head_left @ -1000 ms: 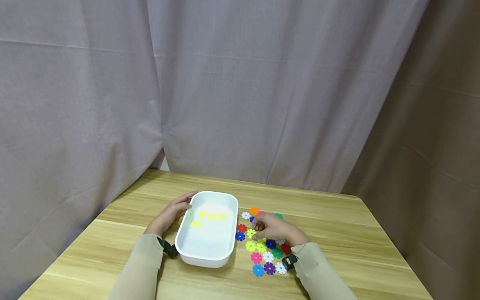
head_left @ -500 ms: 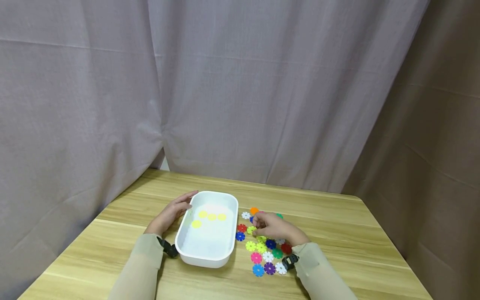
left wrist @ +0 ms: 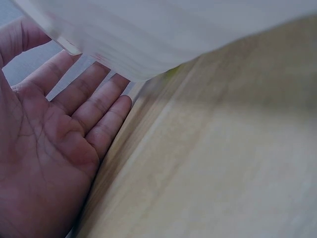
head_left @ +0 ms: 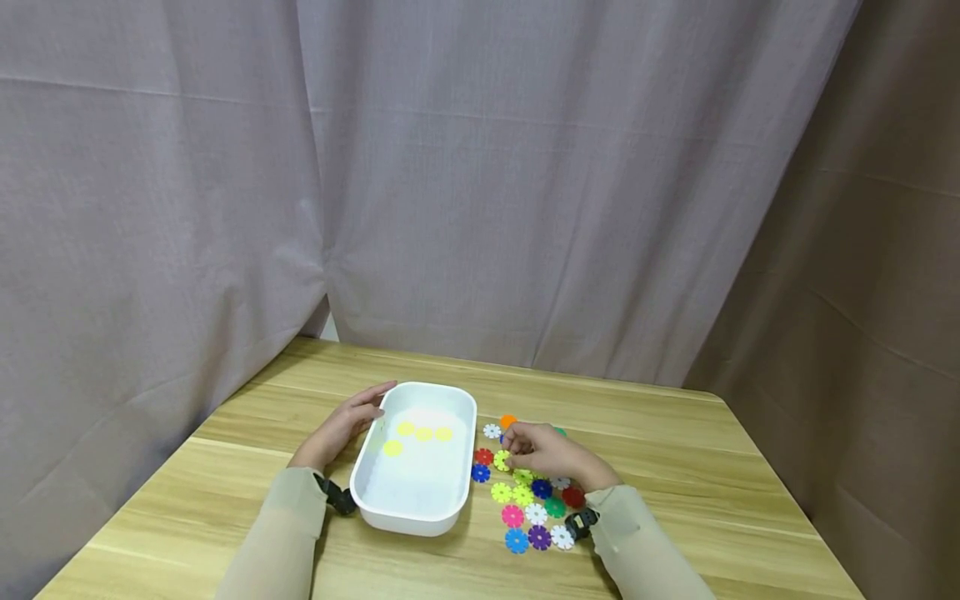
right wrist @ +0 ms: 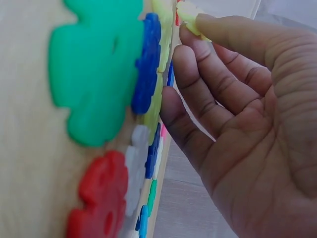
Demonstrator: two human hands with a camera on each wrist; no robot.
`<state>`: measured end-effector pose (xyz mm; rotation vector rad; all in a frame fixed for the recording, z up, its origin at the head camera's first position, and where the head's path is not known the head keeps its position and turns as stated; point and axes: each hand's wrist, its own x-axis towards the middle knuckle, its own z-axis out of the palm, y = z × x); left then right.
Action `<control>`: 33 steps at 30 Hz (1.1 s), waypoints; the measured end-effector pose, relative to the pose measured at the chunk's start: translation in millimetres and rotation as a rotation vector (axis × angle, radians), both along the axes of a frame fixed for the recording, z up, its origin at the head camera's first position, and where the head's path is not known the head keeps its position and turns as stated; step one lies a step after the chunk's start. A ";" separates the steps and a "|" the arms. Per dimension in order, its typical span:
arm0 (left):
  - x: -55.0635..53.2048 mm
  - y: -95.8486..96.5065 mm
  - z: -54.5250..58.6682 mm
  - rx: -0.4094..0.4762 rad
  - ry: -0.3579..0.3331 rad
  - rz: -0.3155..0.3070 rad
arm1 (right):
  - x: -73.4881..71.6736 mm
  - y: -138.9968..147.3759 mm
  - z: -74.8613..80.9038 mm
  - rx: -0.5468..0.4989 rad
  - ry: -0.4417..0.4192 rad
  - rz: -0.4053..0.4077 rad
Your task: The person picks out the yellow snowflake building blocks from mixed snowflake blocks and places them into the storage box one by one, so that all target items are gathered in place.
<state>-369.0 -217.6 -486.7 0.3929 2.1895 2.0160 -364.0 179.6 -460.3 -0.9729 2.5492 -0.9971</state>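
Observation:
My left hand rests along the left side of a white plastic tray. In the left wrist view its fingers are nearly straight against the outer wall, the thumb near the rim. Several yellow discs lie flat inside the tray. To the tray's right, my right hand pinches a yellow snowflake disc between thumb and fingertips, low over the spread of discs. Right below it lie more yellow discs. The hand hides some pieces from the head view.
Loose snowflake discs surround the right hand: orange, red, blue, pink, purple and white ones among them. All lie on a wooden table. Grey curtains hang behind it.
The right hand's fingertips have shifted slightly, and the yellow disc at them has tilted up from lying flat. The left hand and the tray have stayed put.

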 end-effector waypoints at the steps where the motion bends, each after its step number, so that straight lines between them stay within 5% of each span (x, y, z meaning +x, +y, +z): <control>1: -0.3 -0.1 -0.1 0.002 0.000 0.001 | 0.0 0.1 0.4 -0.003 0.003 0.002; 20: -0.9 -1.0 -0.6 0.021 0.030 -0.009 | -1.7 0.8 16.1 -0.141 -0.002 -0.019; 33: -1.0 -0.3 -1.6 0.027 0.022 -0.025 | -4.7 -13.6 30.6 -0.163 0.119 0.004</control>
